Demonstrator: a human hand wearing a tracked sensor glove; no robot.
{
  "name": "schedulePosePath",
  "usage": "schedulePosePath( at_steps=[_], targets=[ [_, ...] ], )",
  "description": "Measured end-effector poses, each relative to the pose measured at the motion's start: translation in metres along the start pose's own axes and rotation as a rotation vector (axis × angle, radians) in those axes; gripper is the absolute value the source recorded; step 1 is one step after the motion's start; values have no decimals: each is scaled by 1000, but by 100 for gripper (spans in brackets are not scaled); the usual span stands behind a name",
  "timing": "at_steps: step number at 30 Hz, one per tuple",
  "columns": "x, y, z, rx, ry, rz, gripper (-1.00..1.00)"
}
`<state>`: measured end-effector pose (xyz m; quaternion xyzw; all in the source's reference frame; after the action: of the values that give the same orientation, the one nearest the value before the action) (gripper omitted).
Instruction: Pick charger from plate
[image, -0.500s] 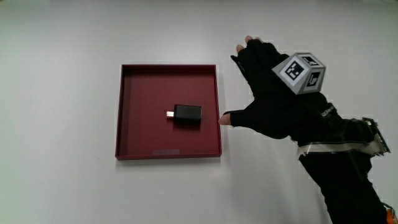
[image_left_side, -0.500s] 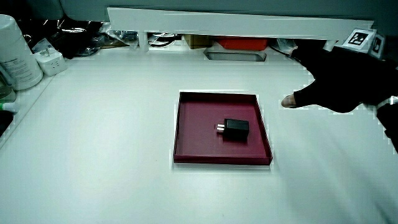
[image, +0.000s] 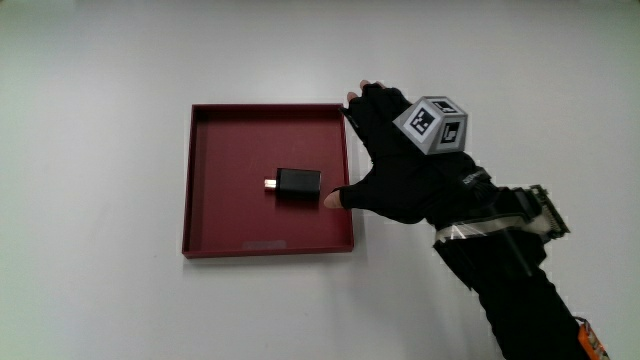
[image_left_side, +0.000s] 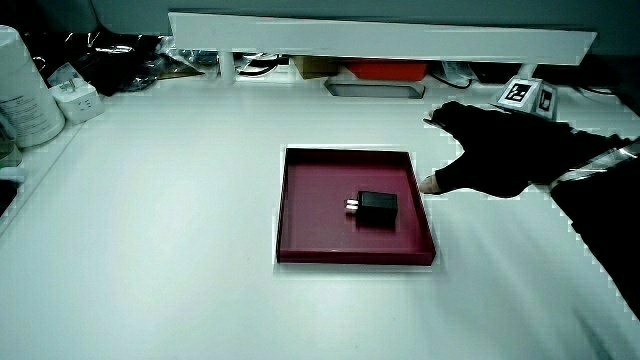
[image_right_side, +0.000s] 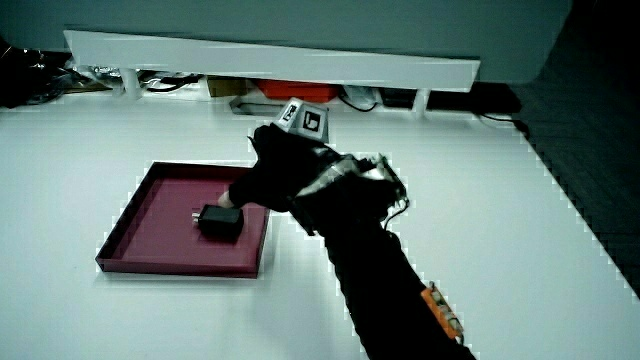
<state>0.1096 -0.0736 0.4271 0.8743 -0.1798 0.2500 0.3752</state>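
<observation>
charger (image: 299, 184) in plate (image: 196, 180) — hands (image: 400, 175) over plate's rim

Black charger (image: 299, 184) (flat), in red plate (image: 215, 236)

Dark red plate (image: 200, 180), with a black charger (image: 299, 184) tipped by a silvery plug. Black glove on the hand (image: 400, 175), topped by a grey cube (image: 432, 125) printed in black-and-white squares. White table (image: 100, 300) underneath.

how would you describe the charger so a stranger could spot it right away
Find the square dark red plate on the white table. The charger lies near its middle: a small black block with a short metal plug at one end, the only thing in the plate, just off the hand's thumb.
</observation>
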Motion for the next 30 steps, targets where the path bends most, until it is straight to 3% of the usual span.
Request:
schedulePosePath(
  at_steps=[8,13,17,24,30],
  targets=[
    [5,25,-24,-53,4,-19,0],
    [-1,34,-36,-66,-12,-18,0],
    [2,45,-49,-119,7,-21,0],
    [9,59,-64,-134,24,-53,0],
    [6,69,-79,-169,30,-46,0]
  ],
)
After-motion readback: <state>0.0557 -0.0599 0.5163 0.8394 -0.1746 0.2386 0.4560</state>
